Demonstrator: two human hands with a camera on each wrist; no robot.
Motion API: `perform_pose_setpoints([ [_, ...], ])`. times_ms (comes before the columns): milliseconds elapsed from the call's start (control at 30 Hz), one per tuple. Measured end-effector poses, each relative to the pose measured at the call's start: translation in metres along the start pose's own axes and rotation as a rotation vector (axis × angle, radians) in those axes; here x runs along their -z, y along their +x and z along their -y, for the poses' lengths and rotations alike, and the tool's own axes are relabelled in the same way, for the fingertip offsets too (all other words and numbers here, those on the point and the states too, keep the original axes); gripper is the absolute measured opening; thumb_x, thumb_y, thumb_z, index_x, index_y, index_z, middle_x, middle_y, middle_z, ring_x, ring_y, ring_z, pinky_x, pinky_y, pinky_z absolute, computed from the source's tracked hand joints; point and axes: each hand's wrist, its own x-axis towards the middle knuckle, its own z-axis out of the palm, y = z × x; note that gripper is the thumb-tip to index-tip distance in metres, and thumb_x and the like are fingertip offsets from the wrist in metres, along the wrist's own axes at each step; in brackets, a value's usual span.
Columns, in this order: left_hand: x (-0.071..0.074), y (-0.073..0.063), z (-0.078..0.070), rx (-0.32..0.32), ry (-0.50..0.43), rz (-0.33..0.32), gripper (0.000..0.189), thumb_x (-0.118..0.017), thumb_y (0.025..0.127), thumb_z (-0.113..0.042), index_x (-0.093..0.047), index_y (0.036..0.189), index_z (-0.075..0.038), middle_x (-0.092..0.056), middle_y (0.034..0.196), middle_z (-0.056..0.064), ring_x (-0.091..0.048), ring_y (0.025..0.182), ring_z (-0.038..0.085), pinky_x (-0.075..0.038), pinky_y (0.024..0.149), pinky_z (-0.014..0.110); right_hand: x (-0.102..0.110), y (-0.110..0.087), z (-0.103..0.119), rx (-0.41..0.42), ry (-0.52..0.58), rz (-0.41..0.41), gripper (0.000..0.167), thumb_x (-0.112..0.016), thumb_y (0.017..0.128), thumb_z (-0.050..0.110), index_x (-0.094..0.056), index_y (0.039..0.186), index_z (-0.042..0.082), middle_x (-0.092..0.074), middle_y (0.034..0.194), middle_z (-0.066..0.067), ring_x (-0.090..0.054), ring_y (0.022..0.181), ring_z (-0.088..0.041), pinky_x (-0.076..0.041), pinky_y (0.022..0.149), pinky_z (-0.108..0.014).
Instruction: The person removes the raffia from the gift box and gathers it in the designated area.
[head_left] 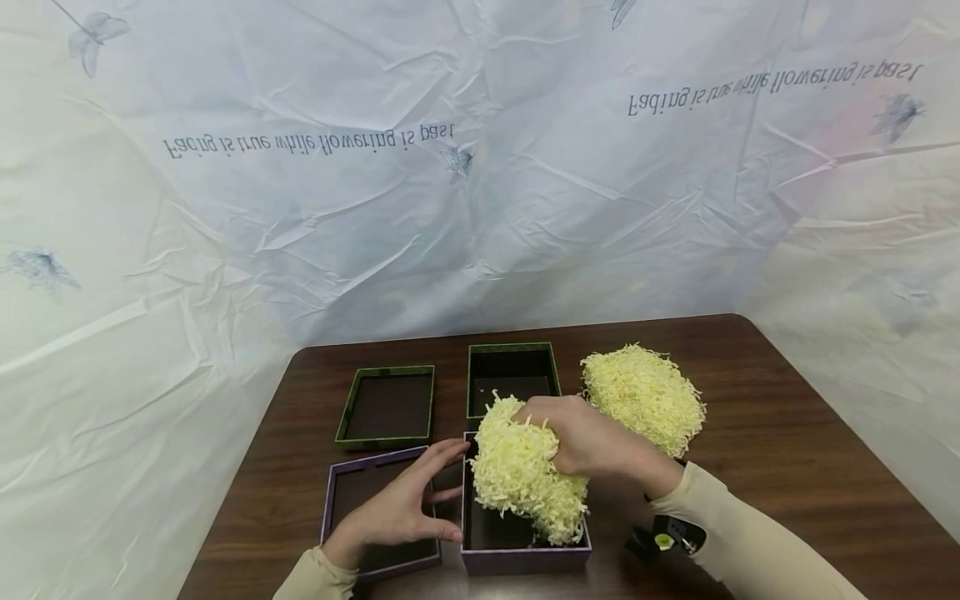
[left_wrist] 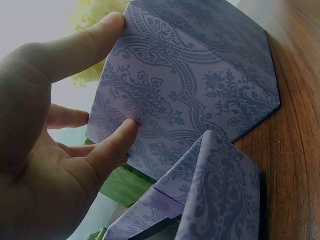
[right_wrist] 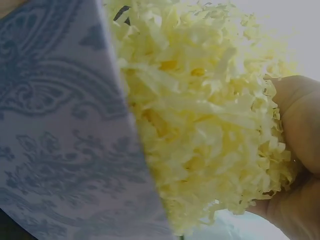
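Observation:
A wad of pale yellow shredded paper [head_left: 517, 467] is gripped in my right hand [head_left: 581, 433], over the purple patterned box [head_left: 525, 560]. Part of the wad hangs inside the box walls; in the right wrist view the shredded paper [right_wrist: 200, 115] shows above the box side [right_wrist: 70, 130]. My left hand [head_left: 401, 504] touches the box's left side with spread fingers, and the left wrist view shows its fingertips against the patterned wall [left_wrist: 165, 90]. Beneath my left hand lies the shallow purple lid [head_left: 360, 487], partly covered by it.
A second heap of yellow shredded paper [head_left: 643, 396] lies at the right on the brown table [head_left: 780, 467]. Behind the purple box stands a green-edged box [head_left: 512, 362], with a shallow green-edged lid [head_left: 390, 404] to its left. A pale printed sheet [head_left: 480, 225] hangs around the table.

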Motion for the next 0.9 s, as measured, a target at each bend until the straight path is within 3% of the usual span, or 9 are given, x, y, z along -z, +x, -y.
perform_pose_setpoints([
  [433, 0.0, 0.0, 0.002, -0.006, -0.003, 0.01, 0.102, -0.081, 0.08, -0.012, -0.014, 0.157, -0.009, -0.005, 0.159, 0.016, -0.013, 0.147, 0.041, -0.047, 0.105, 0.031, 0.027, -0.013, -0.004, -0.043, -0.075, -0.077, 0.076, -0.046, 0.048, -0.021, -0.067, 0.115, 0.008, -0.068, 0.113, -0.003, -0.066, 0.103, -0.021, -0.059, 0.084, -0.033],
  [667, 0.0, -0.001, 0.003, 0.01, -0.013, 0.004, 0.1, -0.08, 0.08, -0.008, -0.016, 0.157, -0.016, -0.005, 0.159, 0.014, -0.012, 0.147, 0.043, -0.047, 0.105, 0.035, 0.033, -0.022, -0.01, -0.05, -0.118, -0.125, 0.071, -0.048, 0.047, -0.021, -0.067, 0.109, 0.007, -0.069, 0.109, -0.003, -0.064, 0.092, -0.013, -0.058, 0.072, -0.026],
  [900, -0.001, -0.001, 0.003, -0.001, -0.002, 0.008, 0.099, -0.08, 0.081, -0.013, -0.016, 0.157, -0.019, -0.005, 0.159, 0.015, -0.013, 0.147, 0.041, -0.047, 0.105, 0.035, 0.041, -0.032, -0.015, -0.095, -0.153, -0.114, 0.071, -0.048, 0.049, -0.022, -0.067, 0.109, 0.01, -0.069, 0.11, -0.002, -0.067, 0.1, -0.021, -0.059, 0.077, -0.033],
])
